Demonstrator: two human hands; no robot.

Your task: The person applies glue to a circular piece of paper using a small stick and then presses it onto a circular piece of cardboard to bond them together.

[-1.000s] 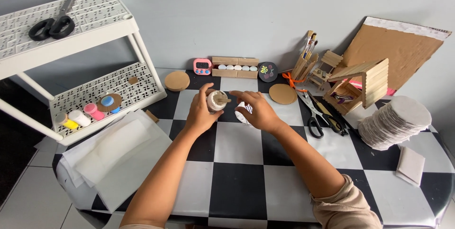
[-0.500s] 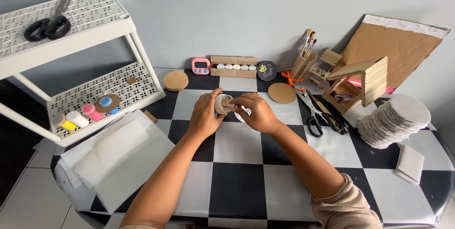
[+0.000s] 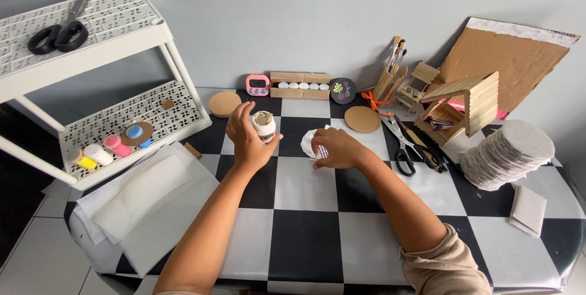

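Left hand [image 3: 247, 142] is gripping a small jar [image 3: 264, 126], fingers wrapped around it, holding it upright above the checkered table [image 3: 305, 234]. Right hand [image 3: 336, 148] is lying on the table just right of the jar, fingers curled, pinching a white round pad [image 3: 308, 143]. Brown disc [image 3: 362, 119] is lying behind it, scissors [image 3: 406, 145] to its right.

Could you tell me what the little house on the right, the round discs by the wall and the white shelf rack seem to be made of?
The little house looks like raw, unpainted wooden craft sticks: pale parallel slats show on its roof. The round discs look like matte brown cardboard or thin board; which one cannot be told. The white shelf rack looks like smooth moulded plastic, judging by its perforated pattern.
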